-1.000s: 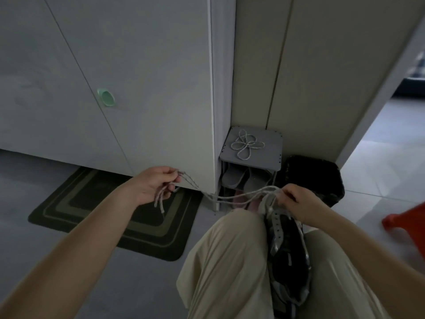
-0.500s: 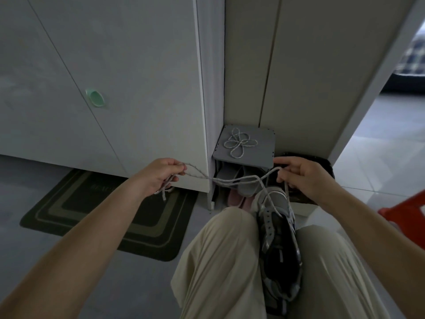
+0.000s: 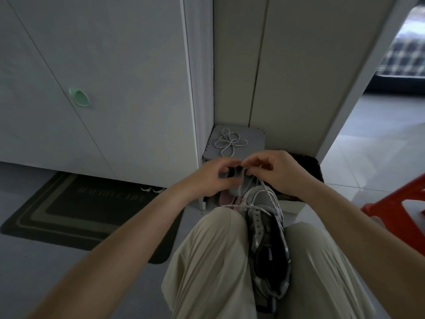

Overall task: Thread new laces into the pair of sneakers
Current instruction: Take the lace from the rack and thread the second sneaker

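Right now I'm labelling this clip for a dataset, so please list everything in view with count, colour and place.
sneaker: 1, grey, black and white, bottom centre, toe pointing away.
lace: 1, white speckled, rising from the sneaker's front eyelets.
spare lace: 1, white speckled, coiled on the shoe rack.
shoe rack: 1, grey, in the corner.
slippers: count unclear, grey and pink, inside the rack.
doormat: 1, dark green, floor at left.
knob: 1, mint green, on the white cupboard door.
stool: 1, red, right edge.
black container: 1, right of the rack.
trousers: beige, either side of the sneaker.
left hand: pinches the lace.
right hand: pinches the lace.
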A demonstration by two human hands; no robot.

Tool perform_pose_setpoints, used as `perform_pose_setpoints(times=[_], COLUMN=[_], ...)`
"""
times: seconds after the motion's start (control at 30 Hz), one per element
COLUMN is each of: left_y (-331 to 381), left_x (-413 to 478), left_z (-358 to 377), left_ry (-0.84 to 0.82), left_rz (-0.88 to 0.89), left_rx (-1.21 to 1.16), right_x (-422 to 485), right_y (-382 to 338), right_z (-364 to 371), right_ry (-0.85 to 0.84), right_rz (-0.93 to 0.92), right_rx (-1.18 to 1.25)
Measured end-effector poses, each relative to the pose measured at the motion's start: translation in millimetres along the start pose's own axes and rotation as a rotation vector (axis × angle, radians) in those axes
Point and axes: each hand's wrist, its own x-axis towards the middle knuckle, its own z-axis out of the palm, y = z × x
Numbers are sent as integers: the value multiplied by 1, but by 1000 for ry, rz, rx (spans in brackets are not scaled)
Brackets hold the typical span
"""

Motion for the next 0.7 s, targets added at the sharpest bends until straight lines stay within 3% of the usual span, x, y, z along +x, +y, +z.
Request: perform_pose_setpoints(times=[0.13, 0.37, 0.53, 0.7], left_y=[8, -32, -71, -99], left_x=[11, 4, -4, -10], left_z=[8, -17, -28, -27], left_ry=[23, 95, 131, 108], left_rz=[35, -181, -353, -453], left_rx=[-35, -32, 27, 58], right_x=[-2, -10, -3, 1], right_y=[4, 30, 20, 4], right_z=[-4, -14, -17, -22], right_ry=[77, 219, 403, 391], right_rz=[16, 178, 282, 253], right_rx=[-79, -83, 275, 525])
